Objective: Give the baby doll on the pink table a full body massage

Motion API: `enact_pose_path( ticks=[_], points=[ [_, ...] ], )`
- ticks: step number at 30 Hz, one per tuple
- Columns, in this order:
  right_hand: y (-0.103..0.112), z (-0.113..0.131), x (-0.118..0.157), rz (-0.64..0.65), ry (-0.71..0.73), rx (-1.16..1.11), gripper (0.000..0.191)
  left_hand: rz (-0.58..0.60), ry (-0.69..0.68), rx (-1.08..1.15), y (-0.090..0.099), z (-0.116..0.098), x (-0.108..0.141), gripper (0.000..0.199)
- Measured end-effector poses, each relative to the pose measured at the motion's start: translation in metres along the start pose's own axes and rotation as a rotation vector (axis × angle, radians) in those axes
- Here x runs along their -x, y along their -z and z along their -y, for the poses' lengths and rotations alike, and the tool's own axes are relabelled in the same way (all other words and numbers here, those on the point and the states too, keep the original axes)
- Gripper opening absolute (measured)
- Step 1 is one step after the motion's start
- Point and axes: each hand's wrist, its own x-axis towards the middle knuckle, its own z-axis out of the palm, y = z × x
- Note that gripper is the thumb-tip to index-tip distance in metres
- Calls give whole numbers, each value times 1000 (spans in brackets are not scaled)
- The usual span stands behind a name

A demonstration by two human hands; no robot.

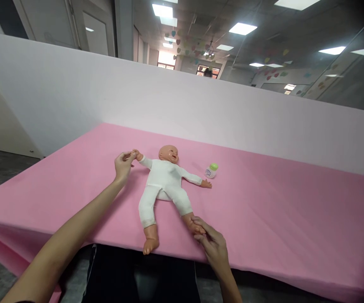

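Note:
A baby doll (166,176) with a white cloth body lies on its back on the pink-covered table (264,210), its head away from me and its feet near the front edge. My left hand (124,164) pinches the doll's hand on the left side, with that arm stretched outward. At the lower right, my right hand (212,243) grips the doll's foot on that side between thumb and fingers. The doll's other arm and other leg rest untouched on the cloth.
A small clear bottle with a green cap (211,170) stands beside the doll's free hand. Behind the table rises a low white wall (182,105), with glass above it. The cloth hangs over the table's front edge, close to my legs.

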Motion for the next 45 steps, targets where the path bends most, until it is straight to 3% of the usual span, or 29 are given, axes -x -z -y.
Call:
enact_pose_path(
  ticks=[5,10,14,21,25,31,34,38,42,45],
  points=[
    [-19,20,-43,63,70,-26,33,247,-323,-103,-48,-12,4,24],
    [-41,28,-76,182,94,-37,36,537,-487,-322,-80,-1,5,19],
    [-56,24,-89,239,103,-83,39,658,-531,-392,-92,9,1,20],
    [-74,16,-93,253,66,-123,38,768,-445,-312,-100,19,-2,19],
    [-59,22,-82,170,70,-148,41,681,-437,-272,-91,8,0,21],
    [-14,26,-40,129,31,-64,39,269,-401,-148,-45,-5,-2,22],
    [0,16,-15,143,7,-51,34,91,-265,-104,-19,1,0,28],
    [2,-4,11,106,-77,-43,33,-54,-18,-48,8,20,0,36],
    [-3,-18,25,35,-151,-56,34,-165,216,49,24,38,-7,30],
    [-5,-17,24,32,-165,-59,34,-232,297,92,27,40,-11,26]
  ],
)
